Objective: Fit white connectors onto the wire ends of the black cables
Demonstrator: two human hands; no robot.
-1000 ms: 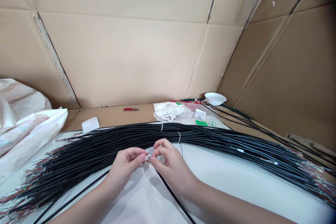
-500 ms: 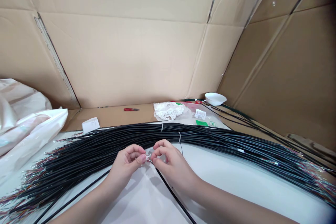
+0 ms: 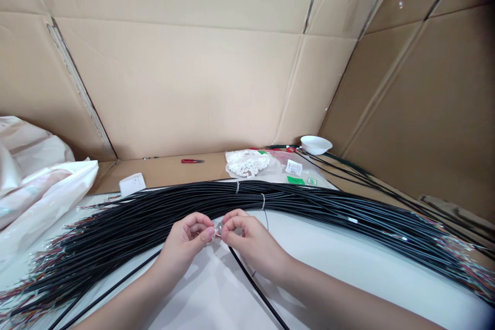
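My left hand (image 3: 185, 240) and my right hand (image 3: 251, 240) meet fingertip to fingertip over the white table (image 3: 348, 268). Both are pinched on a small white connector (image 3: 217, 230) at the end of a single black cable (image 3: 255, 289), which runs back toward me under my right wrist. Just beyond my fingers lies a thick bundle of black cables (image 3: 309, 201), tied with two white ties, with coloured wire ends fanned out at both sides.
Cardboard walls (image 3: 193, 77) enclose the table. At the back lie a bag of white connectors (image 3: 249, 163), a white bowl (image 3: 316, 144), red snips (image 3: 192, 161) and a small white box (image 3: 132, 183). White plastic bags (image 3: 34, 185) sit at the left.
My hands have stayed pinched together at the connector, with only slight finger shifts. The view has moved a little.
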